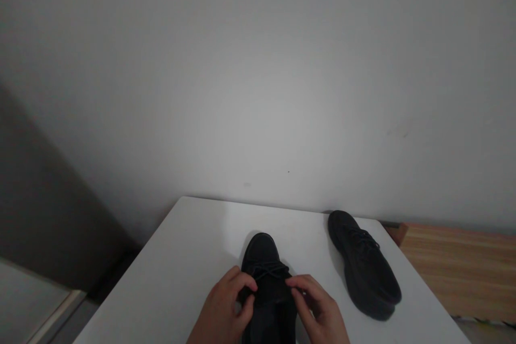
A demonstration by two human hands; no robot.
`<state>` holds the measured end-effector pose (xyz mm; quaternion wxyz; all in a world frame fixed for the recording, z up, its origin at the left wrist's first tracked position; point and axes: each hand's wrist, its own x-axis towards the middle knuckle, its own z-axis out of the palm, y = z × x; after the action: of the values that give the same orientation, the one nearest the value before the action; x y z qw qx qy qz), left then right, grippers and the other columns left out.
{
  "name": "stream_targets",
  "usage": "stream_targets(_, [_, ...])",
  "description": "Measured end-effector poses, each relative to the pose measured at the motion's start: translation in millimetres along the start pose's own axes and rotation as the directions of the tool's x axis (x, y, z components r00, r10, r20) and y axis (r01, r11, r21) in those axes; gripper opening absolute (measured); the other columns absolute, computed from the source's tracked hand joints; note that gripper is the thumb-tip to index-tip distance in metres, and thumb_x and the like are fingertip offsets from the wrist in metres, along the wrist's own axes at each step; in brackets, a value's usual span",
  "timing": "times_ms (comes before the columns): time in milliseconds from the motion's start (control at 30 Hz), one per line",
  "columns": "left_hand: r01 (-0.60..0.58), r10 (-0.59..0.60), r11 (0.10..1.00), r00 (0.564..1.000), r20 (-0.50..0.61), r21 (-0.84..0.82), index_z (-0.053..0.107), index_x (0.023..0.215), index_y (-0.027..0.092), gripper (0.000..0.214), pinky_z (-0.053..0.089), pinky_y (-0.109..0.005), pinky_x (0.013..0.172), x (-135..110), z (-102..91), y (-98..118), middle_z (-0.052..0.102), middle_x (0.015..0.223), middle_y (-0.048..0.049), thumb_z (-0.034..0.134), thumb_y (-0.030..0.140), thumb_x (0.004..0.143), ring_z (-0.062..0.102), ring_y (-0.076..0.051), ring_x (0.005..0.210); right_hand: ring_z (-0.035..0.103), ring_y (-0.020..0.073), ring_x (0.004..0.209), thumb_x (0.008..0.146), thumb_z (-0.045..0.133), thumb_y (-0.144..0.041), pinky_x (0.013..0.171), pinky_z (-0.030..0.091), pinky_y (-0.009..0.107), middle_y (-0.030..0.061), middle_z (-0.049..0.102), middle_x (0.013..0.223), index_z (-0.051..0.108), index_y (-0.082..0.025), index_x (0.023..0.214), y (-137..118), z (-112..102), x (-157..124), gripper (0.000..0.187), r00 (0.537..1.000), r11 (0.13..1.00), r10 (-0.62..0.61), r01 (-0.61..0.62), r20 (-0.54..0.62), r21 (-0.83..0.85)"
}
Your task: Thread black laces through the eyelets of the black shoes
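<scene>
A black lace-up shoe (261, 248) sits on the white table, toe pointing at the wall, its opening toward me. Dark shoelaces (268, 269) cross its front. My left hand (226, 305) is at the left side of the lacing, thumb and forefinger pinched close together on what appears to be a lace. On the right side, my right hand (318, 306) pinches in the same way near the lace's other end. The dark lace barely stands out against the shoe at my fingertips. A second black shoe (365, 263), also laced, stands apart to the right.
The white table (173, 258) reaches back to a plain grey wall (258, 91). Beyond its right edge is a wood-grain surface (459, 269). At lower left, a pale panel (32, 301) stands beside a dark gap.
</scene>
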<state>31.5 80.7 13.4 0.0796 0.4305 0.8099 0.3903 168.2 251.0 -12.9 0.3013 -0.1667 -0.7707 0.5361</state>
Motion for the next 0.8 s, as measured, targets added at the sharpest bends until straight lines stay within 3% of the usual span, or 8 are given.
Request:
stream_targets(133, [-0.007, 0.007, 1.0, 1.0, -0.016, 0.001, 0.073, 0.089, 0.023, 0.017, 0.06, -0.03, 0.075, -3, 1.2, 3, 0.067, 0.085, -0.0043, 0.057, 0.015, 0.091, 0.07, -0.019, 0.079, 0.07, 0.0196, 0.081, 0.095, 0.06, -0.038, 0.069, 0.058, 0.023, 0.0054, 0.071, 0.087, 0.073, -0.024, 0.093, -2, 2, 1, 0.019, 0.997, 0.995, -0.077, 0.079, 0.032, -0.059])
stream_targets(267, [-0.092, 0.091, 0.996, 0.986, -0.137, -0.001, 0.073, 0.092, 0.025, 0.016, 0.058, -0.032, 0.087, -6, 1.2, 5, 0.067, 0.105, -0.0072, 0.059, 0.019, 0.093, 0.069, -0.021, 0.096, 0.067, 0.0212, 0.088, 0.097, 0.057, -0.038, 0.077, 0.056, 0.028, 0.0066, 0.065, 0.092, 0.072, -0.025, 0.088, -14, 3, 5, 0.022, 0.988, 0.976, -0.152, 0.148, -0.016, -0.158])
stream_targets(400, [-0.116, 0.092, 0.989, 0.969, -0.228, -0.092, 0.071, 0.092, 0.025, 0.016, 0.057, -0.028, 0.085, -3, -19.4, 20, 0.071, 0.099, -0.0056, 0.056, 0.024, 0.096, 0.069, -0.02, 0.094, 0.065, 0.0228, 0.098, 0.099, 0.054, -0.033, 0.084, 0.055, 0.03, 0.008, 0.063, 0.099, 0.069, -0.025, 0.092, -34, -5, 12, 0.018, 0.972, 0.958, -0.234, 0.224, -0.035, -0.178])
stream_targets(500, [-0.103, 0.046, 0.972, 0.964, -0.26, -0.211, 0.069, 0.095, 0.025, 0.014, 0.056, -0.027, 0.086, -5, -41.3, 35, 0.074, 0.101, -0.0049, 0.056, 0.028, 0.096, 0.07, -0.02, 0.096, 0.064, 0.0222, 0.099, 0.1, 0.053, -0.03, 0.083, 0.054, 0.03, 0.0076, 0.067, 0.101, 0.066, -0.026, 0.096, -55, -12, 15, 0.014, 0.956, 0.956, -0.287, 0.281, -0.069, -0.077])
stream_targets(633, [0.02, -0.127, 0.901, 0.967, -0.22, -0.434, 0.069, 0.1, 0.026, 0.02, 0.054, -0.026, 0.089, -12, -55.3, 46, 0.075, 0.102, -0.0032, 0.051, 0.036, 0.099, 0.07, -0.019, 0.098, 0.065, 0.0203, 0.09, 0.101, 0.051, -0.037, 0.082, 0.054, 0.031, 0.0031, 0.069, 0.089, 0.063, -0.028, 0.096, -75, -7, 10, 0.016, 0.967, 0.961, -0.201, 0.225, -0.153, 0.158])
stream_targets(733, [0.049, -0.181, 0.828, 0.966, -0.183, -0.559, 0.065, 0.092, 0.024, 0.026, 0.054, -0.027, 0.083, -15, -50.3, 40, 0.072, 0.083, -0.0011, 0.047, 0.042, 0.1, 0.069, -0.018, 0.085, 0.065, 0.0174, 0.077, 0.102, 0.048, -0.041, 0.086, 0.053, 0.034, -0.0014, 0.065, 0.076, 0.059, -0.028, 0.094, -72, 2, 5, 0.019, 0.98, 0.951, -0.1, 0.144, -0.17, 0.273])
stream_targets(800, [0.078, -0.216, 0.819, 0.959, -0.181, -0.569, 0.06, 0.087, 0.024, 0.03, 0.052, -0.026, 0.072, -13, -42.9, 32, 0.062, 0.07, 0.002, 0.044, 0.045, 0.101, 0.063, -0.017, 0.071, 0.06, 0.0152, 0.066, 0.102, 0.046, -0.043, 0.077, 0.054, 0.031, -0.0037, 0.059, 0.069, 0.056, -0.027, 0.092, -62, 5, 3, 0.021, 0.984, 0.957, 0.004, 0.048, -0.179, 0.285])
